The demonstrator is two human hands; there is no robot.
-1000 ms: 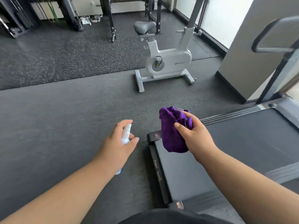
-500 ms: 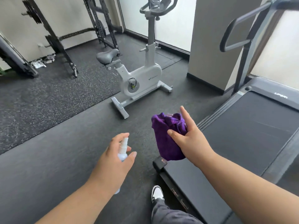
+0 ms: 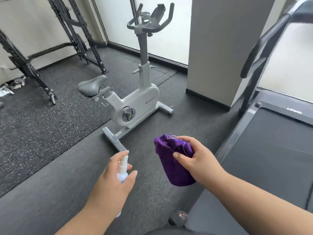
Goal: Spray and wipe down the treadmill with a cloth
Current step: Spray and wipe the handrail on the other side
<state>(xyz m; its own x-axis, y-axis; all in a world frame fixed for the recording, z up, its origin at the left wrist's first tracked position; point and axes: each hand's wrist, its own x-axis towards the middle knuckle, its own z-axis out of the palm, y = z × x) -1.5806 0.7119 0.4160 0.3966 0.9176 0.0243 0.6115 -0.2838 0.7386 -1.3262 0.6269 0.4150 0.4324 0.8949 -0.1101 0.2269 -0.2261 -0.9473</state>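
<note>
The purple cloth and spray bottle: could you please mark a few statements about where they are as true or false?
1. The right hand grips the purple cloth. True.
2. The cloth lies flat on the treadmill belt. False: it is bunched up in the hand's grip, off the belt.
3. The left hand holds the spray bottle. True.
4. The exercise bike stands on the treadmill. False: it stands on the floor, beyond the hands.
5. The bottle's nozzle touches the cloth. False: they are apart.
</note>
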